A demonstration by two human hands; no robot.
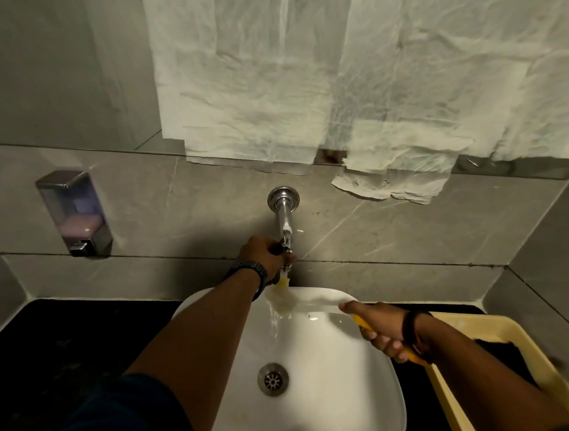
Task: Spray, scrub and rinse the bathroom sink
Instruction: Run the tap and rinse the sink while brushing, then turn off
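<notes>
Sink [324, 376], white basin on dark tabletop [65, 354], nearest the viewer, beneath both forearms; drain [273, 379] below and between the two hands; basin walls look wet and clean of foam, though residue cannot be ruled out. Tub [499, 327], yellow plastic, just beside and behind the right hand [386, 330]; contents dark, not identifiable. Right hand clamped round the yellow handle of a brush [288, 299], bristle head held out ahead of it under the running water. Left hand [262, 255] farther forward, fingers closed on the tap [285, 225] valve; water falls from just below it onto the bristles. Soap dispenser [74, 213] on the wall, well left of the left hand. Judgement: rinse stage, brush being flushed; best done by turning the head slowly in the stream, keeping flow moderate to limit splash, then sweeping water round the basin rim toward the drain.
</notes>
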